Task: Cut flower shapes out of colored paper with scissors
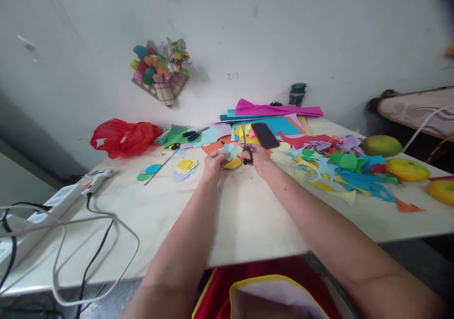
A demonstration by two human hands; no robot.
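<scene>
Midway between the desk's (pixel 260 215) side edges, the left hand (pixel 213 164) pinches a scalloped pale-blue paper flower (pixel 229 151); the right hand (pixel 258 159) grips scissors (pixel 247 155). Crinkled red plastic (pixel 125 138) slumps near the back-left corner; jagged paper scraps (pixel 328 164) neighbour 3 smooth fruits (pixel 407 170).

Left hand (pixel 213 165) near right hand (pixel 260 158) (arms (pixel 184 236) outstretched)

softly lit, with faint shadows on the tabletop (pixel 159 205); slightly hazy, stretched toward the edges, darkened at upper right.
</scene>
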